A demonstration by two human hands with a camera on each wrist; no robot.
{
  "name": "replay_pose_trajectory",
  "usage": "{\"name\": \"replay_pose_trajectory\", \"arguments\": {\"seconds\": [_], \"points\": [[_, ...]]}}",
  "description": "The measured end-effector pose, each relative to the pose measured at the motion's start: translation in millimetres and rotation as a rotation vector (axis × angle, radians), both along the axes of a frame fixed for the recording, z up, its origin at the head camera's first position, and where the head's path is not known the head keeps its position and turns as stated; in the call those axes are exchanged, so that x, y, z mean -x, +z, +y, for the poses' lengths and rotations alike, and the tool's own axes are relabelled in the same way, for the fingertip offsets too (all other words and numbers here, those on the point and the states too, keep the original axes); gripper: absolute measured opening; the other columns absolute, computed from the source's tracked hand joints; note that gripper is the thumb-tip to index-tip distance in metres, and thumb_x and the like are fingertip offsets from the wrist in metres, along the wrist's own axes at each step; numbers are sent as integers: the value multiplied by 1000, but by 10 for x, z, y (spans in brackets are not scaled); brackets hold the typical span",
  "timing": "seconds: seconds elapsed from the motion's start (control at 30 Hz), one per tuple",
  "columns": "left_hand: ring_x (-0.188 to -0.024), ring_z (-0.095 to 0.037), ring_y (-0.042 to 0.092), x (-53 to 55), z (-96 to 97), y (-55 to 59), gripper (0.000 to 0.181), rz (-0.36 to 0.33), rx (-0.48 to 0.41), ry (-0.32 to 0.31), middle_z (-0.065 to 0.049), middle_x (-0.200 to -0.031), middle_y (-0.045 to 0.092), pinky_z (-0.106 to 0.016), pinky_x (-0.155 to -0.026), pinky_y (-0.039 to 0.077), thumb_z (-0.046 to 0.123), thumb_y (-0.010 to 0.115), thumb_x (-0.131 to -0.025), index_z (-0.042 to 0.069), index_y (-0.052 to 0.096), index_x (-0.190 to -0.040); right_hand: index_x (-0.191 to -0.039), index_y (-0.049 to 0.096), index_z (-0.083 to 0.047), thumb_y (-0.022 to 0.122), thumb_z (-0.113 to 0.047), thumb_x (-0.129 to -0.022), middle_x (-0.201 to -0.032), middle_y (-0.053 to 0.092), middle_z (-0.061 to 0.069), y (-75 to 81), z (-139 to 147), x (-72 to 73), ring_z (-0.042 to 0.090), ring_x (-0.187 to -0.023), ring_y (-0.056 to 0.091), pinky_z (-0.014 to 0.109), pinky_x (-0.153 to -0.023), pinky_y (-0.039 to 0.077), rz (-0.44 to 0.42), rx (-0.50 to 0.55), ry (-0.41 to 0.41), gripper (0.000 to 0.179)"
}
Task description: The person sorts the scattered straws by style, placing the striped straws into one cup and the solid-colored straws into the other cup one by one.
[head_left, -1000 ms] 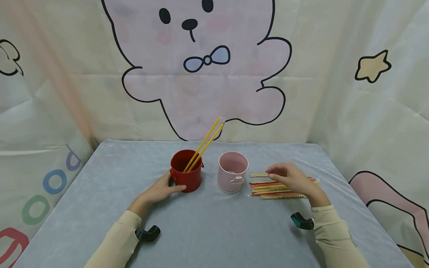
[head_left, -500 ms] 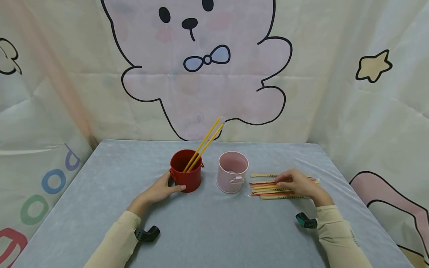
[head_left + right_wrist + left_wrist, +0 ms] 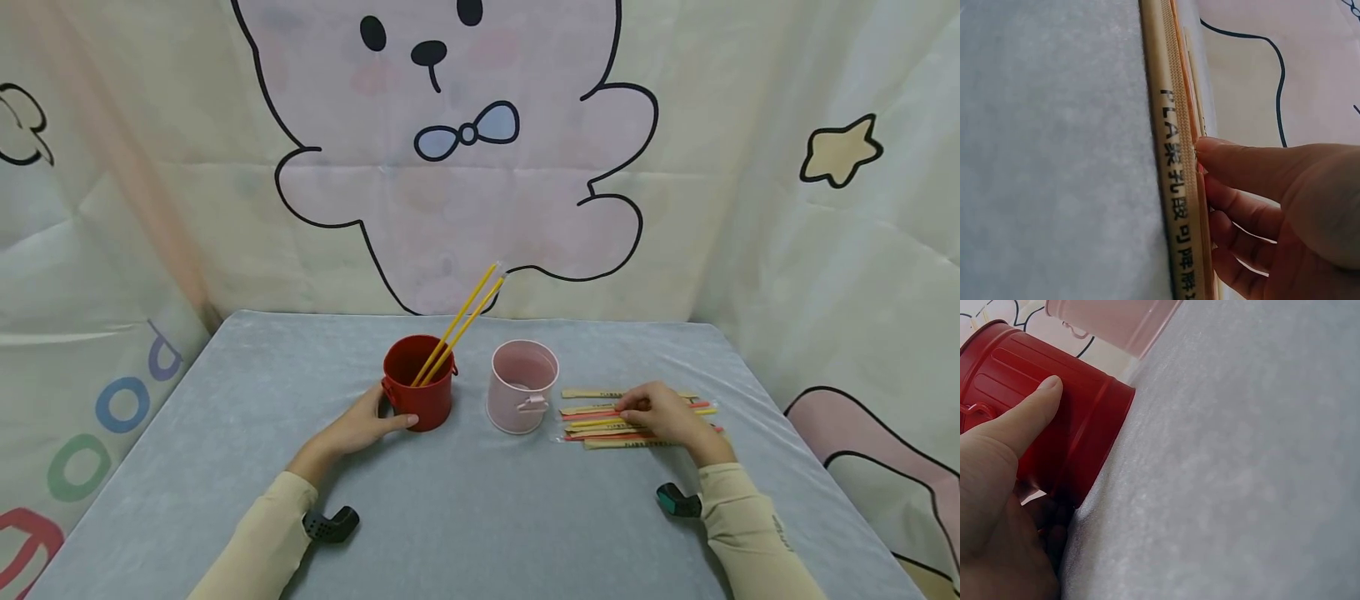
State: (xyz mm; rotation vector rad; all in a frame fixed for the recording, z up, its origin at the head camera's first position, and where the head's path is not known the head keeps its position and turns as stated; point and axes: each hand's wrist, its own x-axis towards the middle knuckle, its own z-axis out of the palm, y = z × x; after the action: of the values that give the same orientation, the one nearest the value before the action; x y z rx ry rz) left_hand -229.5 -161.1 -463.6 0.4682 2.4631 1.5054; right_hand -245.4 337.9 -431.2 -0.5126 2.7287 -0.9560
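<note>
In the head view, the red bucket (image 3: 429, 410) hides the lower ends of two yellow straws (image 3: 455, 325), and most of the left hand's (image 3: 363, 427) fingers vanish behind it at the bucket's eight o'clock. Toward four o'clock, the right hand (image 3: 663, 417) covers part of the straw pile (image 3: 592, 423), whose print is too small to read. The left wrist view crops the pink bucket (image 3: 1116, 322) at eleven o'clock; its tablecloth (image 3: 1241, 469) is blurred.

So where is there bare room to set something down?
Free: table between the sleeves, and left of the red pail beyond the left hand. Crowded: right of the pink pail, where straws lie under the right hand.
</note>
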Motion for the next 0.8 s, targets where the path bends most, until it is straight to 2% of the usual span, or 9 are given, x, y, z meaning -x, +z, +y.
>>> {"name": "replay_pose_trajectory", "arguments": {"seconds": [0.23, 0.6, 0.8], "points": [[-153, -37, 26, 4, 4, 8, 80, 9, -4, -6, -13, -161, 36, -65, -124, 19, 31, 74, -92, 8, 31, -156, -104, 73, 4, 64, -2, -96, -89, 72, 12, -10, -1, -3, 7, -71, 61, 23, -61, 52, 21, -2, 16, 13], [-151, -36, 28, 3, -6, -35, 81, -1, -8, 2, -13, -159, 39, -63, -124, 21, 32, 76, -91, 7, 32, -155, -92, 71, 2, 65, 1, -95, -76, 67, 7, -44, -12, 2, 0, -63, 51, 22, -57, 47, 80, 13, 65, 7], [-152, -36, 27, 7, 0, -20, 82, 0, -7, 8, -12, -161, 37, -63, -124, 21, 33, 75, -91, 8, 31, -156, -89, 67, 0, 63, 2, -95, -73, 62, 6, -17, -43, 8, 3, -61, 49, 23, -54, 45, 58, 8, 42, 8]]}}
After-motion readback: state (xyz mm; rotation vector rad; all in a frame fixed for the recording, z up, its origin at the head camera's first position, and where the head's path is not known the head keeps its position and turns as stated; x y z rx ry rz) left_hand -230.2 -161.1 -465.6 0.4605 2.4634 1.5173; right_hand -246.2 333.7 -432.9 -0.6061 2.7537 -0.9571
